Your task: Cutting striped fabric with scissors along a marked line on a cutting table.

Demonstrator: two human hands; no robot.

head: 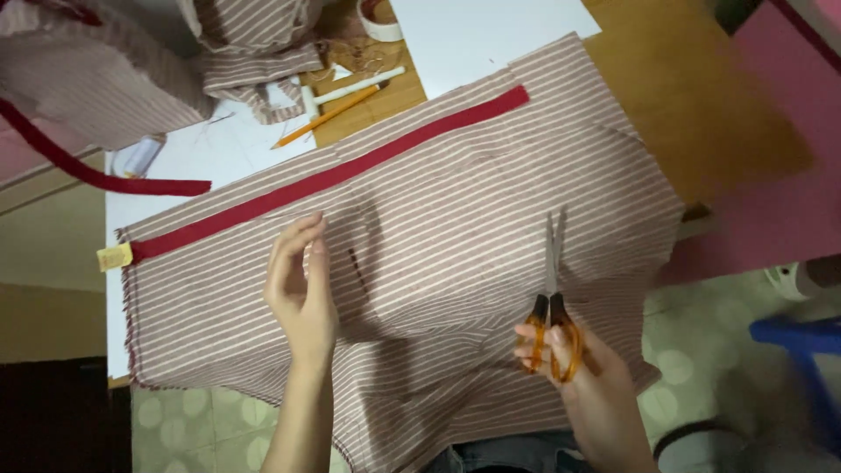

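Note:
A brown-and-white striped cloth (pixel 455 201) lies spread over the table, with a red band (pixel 350 171) sewn along its far edge. My left hand (pixel 302 285) hovers edge-on over the cloth's left half, fingers straight and holding nothing. My right hand (pixel 583 372) grips orange-handled scissors (pixel 552 302) at the cloth's near right; the blades point away from me and look closed. The cloth's near edge hangs off the table toward my lap.
More striped cloth (pixel 175 61) with a red strip (pixel 96 175) is heaped at the back left. A pencil (pixel 328 116), a white marker (pixel 359 85), a tape roll (pixel 378 19) and white paper (pixel 491 31) lie behind the cloth. A blue stool (pixel 802 337) stands on the floor at right.

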